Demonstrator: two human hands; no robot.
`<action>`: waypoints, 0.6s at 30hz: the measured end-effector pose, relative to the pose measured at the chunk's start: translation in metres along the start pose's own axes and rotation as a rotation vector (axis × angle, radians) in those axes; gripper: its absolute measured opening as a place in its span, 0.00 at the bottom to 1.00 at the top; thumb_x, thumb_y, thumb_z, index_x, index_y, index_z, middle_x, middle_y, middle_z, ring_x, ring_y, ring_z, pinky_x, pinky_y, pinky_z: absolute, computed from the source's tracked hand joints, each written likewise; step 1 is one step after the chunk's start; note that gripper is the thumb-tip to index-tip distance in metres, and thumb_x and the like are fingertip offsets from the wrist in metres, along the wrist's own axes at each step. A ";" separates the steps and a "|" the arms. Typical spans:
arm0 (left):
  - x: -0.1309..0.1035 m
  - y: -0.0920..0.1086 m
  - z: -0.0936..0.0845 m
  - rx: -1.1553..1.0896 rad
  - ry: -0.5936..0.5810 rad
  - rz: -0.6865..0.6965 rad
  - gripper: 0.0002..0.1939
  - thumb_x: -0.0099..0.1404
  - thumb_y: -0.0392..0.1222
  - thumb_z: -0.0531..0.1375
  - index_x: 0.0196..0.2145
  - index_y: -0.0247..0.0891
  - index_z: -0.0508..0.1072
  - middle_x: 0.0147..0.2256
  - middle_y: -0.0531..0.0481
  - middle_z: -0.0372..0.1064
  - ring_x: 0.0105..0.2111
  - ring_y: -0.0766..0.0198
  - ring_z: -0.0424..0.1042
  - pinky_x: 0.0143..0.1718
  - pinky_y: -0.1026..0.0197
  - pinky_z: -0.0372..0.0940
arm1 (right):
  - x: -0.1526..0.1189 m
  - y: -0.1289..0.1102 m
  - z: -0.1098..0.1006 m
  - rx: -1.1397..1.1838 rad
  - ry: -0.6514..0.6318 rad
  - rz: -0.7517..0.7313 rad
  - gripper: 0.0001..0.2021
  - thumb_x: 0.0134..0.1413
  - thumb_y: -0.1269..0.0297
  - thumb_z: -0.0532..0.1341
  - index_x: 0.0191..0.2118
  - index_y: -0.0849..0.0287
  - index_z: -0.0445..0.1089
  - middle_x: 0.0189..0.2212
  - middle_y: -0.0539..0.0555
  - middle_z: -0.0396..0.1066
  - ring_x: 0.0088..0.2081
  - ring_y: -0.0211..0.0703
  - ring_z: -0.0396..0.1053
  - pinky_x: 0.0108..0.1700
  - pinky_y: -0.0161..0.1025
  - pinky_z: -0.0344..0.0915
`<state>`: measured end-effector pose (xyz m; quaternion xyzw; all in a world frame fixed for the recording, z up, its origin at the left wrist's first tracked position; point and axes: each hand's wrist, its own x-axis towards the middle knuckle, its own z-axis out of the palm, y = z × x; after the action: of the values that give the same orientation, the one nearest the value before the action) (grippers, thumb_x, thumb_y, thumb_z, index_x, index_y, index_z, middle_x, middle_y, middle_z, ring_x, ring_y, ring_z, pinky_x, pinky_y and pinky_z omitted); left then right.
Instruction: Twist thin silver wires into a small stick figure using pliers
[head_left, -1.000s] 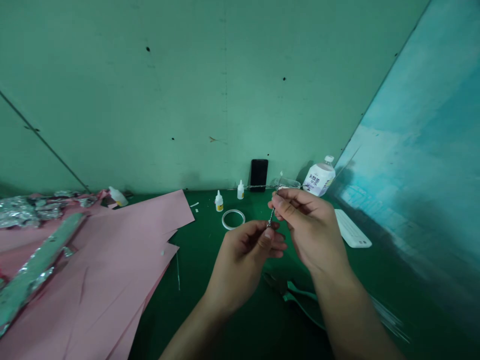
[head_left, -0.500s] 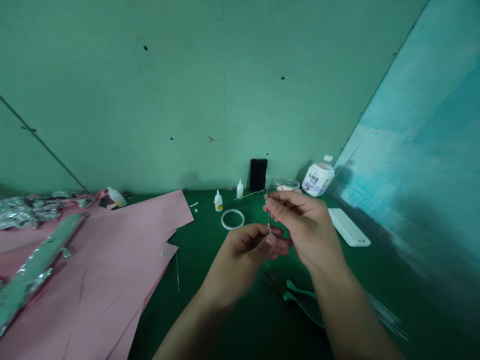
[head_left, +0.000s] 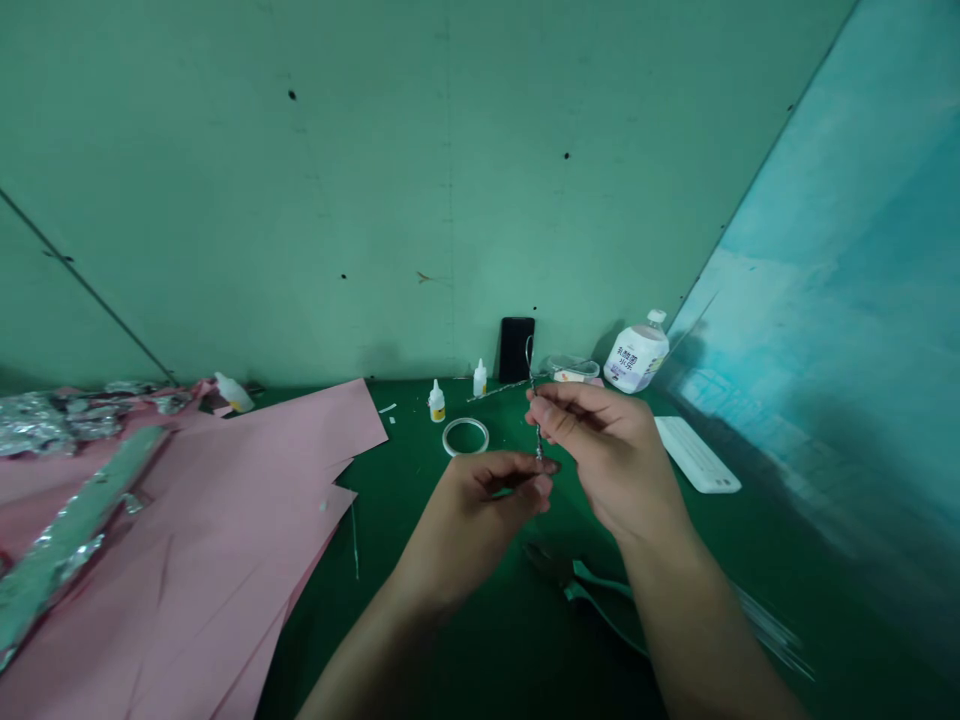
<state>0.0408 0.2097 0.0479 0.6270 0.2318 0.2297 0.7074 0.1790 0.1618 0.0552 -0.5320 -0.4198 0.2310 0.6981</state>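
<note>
A thin length of twisted silvery wire [head_left: 538, 436] stands nearly upright between my hands, with a narrow loop at its top. My right hand [head_left: 611, 450] pinches it partway up between thumb and fingers. Lower down, my left hand [head_left: 480, 520] has its thumb and index finger closed at the wire's bottom end. Below the hands lies a pair of pliers [head_left: 577, 580] with light green handles, partly covered by my right forearm. A white ring [head_left: 465, 438] lies just beyond my left hand.
Pink sheets [head_left: 225, 530] cover the left side, with a green strip [head_left: 82, 530] and crumpled foil [head_left: 37, 422] on them. Small glue bottles [head_left: 436, 403], a black phone [head_left: 517, 350] and a drink bottle [head_left: 637, 355] stand along the wall. A white case [head_left: 697, 455] and thin wires [head_left: 772, 632] lie right.
The wire's looped top has tilted slightly left and shows more clearly. My left hand's fingers have drawn in from a looser spread to a pinch, while my right hand is nearly still.
</note>
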 end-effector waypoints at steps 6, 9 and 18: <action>-0.001 0.002 -0.005 0.139 0.030 0.042 0.08 0.64 0.40 0.63 0.38 0.36 0.81 0.36 0.47 0.76 0.38 0.62 0.71 0.40 0.61 0.65 | 0.001 0.002 0.000 0.008 0.008 -0.013 0.07 0.49 0.60 0.71 0.35 0.53 0.81 0.29 0.52 0.78 0.31 0.39 0.74 0.33 0.37 0.73; -0.001 0.003 -0.005 0.156 0.031 0.008 0.10 0.62 0.41 0.64 0.40 0.34 0.79 0.34 0.48 0.75 0.34 0.64 0.70 0.36 0.62 0.64 | 0.002 0.005 0.000 0.001 0.005 -0.021 0.06 0.51 0.59 0.70 0.36 0.52 0.81 0.29 0.51 0.78 0.31 0.38 0.74 0.33 0.36 0.72; 0.000 -0.001 -0.005 0.164 -0.003 0.000 0.08 0.62 0.41 0.63 0.38 0.34 0.75 0.28 0.51 0.70 0.29 0.65 0.69 0.33 0.60 0.63 | 0.002 0.005 -0.001 -0.019 0.001 -0.013 0.05 0.53 0.60 0.69 0.35 0.52 0.80 0.28 0.49 0.77 0.31 0.35 0.73 0.34 0.35 0.70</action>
<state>0.0374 0.2135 0.0467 0.6830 0.2488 0.2092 0.6541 0.1813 0.1644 0.0509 -0.5359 -0.4252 0.2222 0.6947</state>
